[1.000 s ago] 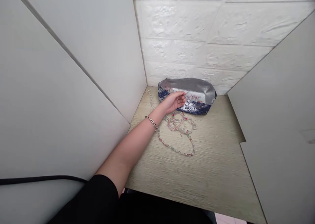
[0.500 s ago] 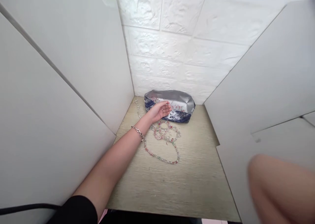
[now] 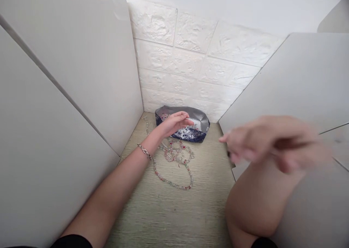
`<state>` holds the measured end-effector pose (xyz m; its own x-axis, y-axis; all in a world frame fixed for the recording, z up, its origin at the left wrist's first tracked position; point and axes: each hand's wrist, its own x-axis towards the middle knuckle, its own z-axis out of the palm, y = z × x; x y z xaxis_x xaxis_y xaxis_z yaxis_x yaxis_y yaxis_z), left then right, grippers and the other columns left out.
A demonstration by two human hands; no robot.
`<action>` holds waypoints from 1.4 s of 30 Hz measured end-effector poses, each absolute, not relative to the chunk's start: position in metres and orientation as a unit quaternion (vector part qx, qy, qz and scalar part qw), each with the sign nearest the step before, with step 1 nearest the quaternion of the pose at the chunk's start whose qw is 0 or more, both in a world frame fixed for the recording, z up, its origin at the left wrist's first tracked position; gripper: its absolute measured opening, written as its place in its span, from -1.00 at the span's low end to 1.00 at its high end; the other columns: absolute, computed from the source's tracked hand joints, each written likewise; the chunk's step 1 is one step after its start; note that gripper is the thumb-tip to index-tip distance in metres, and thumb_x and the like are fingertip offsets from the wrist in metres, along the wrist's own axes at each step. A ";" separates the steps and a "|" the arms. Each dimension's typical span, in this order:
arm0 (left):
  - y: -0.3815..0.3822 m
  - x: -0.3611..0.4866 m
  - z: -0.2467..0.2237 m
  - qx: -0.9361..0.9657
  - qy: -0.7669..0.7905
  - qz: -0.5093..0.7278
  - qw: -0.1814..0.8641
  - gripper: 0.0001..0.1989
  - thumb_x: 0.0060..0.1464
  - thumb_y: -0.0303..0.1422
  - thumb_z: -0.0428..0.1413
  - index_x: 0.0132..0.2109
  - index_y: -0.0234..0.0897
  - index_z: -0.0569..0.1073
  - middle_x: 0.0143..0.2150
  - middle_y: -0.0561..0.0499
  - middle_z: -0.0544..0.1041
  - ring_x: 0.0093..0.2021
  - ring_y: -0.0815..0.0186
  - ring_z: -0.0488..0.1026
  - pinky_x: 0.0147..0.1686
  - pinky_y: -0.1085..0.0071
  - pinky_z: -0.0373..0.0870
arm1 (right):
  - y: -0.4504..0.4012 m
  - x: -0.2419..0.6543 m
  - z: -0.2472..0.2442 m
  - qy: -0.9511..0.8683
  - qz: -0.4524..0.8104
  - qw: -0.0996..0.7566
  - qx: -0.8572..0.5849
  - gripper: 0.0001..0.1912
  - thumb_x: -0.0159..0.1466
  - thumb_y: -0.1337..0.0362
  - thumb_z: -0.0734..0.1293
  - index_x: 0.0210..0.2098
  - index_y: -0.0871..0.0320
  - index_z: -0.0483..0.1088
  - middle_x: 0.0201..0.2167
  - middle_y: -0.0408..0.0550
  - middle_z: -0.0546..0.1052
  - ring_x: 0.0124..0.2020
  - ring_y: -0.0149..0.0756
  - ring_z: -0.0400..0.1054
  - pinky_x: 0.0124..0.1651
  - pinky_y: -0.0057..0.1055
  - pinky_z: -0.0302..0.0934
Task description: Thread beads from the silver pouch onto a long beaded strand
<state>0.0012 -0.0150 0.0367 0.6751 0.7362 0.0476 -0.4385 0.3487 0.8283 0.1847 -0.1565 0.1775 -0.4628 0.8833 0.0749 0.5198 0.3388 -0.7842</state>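
The left hand point(image 3: 174, 124) reaches forward over the front of a crumpled silver-and-navy pouch point(image 3: 188, 133), its fingers gently curled and pinching nothing that shows. From this angle you can't tell whether the fingertips touch the pouch or hover just above it. A silver chain bracelet point(image 3: 145, 151) circles the left wrist, and a black sleeve point(image 3: 71, 241) shows at the bottom edge of the view.

The pouch lies at the back of the table point(image 3: 174, 211), just in front of a white brick-textured wall point(image 3: 174, 66). A beaded strand point(image 3: 174, 184) of pink, green and clear beads sits in loose coils right in front of it, directly below the left hand — one thin length trails off toward the back left corner.

The right hand point(image 3: 272, 142) is up in the air to the right, well apart from the pouch and the beads (it is too blurred to tell whether the fingers are pressed together or slightly spread). Smooth grey panels stand along the left point(image 3: 68, 95) and right point(image 3: 286, 88) sides of the table.
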 end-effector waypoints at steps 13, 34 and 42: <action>-0.033 -0.027 0.121 0.369 0.229 0.528 0.730 -0.91 -0.06 -0.36 0.03 -0.38 -0.30 0.29 -0.72 0.22 0.01 -0.78 0.64 -0.02 -0.81 0.67 -0.18 | -0.014 0.153 0.049 -0.716 0.151 0.124 -0.670 -0.75 0.09 0.43 0.18 -0.26 0.21 0.40 -0.21 0.01 0.44 -0.17 -0.33 0.29 -0.10 -0.48 0.11; -0.008 -0.020 0.004 0.462 0.261 0.260 0.807 -0.86 -0.12 -0.35 0.06 -0.45 -0.36 0.29 -0.58 0.10 0.24 -0.61 0.56 0.21 -0.64 0.62 0.16 | -0.011 0.137 0.015 -0.733 0.088 0.123 -0.663 -0.75 0.17 0.42 0.08 -0.29 0.34 0.36 -0.23 0.15 0.38 -0.20 -0.35 0.25 -0.16 -0.51 0.06; -0.002 -0.015 0.001 0.404 0.298 0.286 0.816 -0.92 -0.16 -0.44 0.00 -0.51 -0.36 0.24 -0.59 0.09 0.28 -0.73 0.64 0.07 -0.80 0.69 -0.06 | -0.001 0.129 0.022 -0.493 0.320 0.552 -0.591 -0.86 0.06 0.35 0.22 -0.38 0.20 0.38 -0.47 -0.12 0.44 -0.44 -0.44 0.27 -0.29 -0.47 0.18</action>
<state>-0.0149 -0.0015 0.0006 0.6593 0.7071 -0.2554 -0.2257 0.5102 0.8299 0.1285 -0.0012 0.0220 0.3088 0.9364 0.1670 0.2295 0.0971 -0.9685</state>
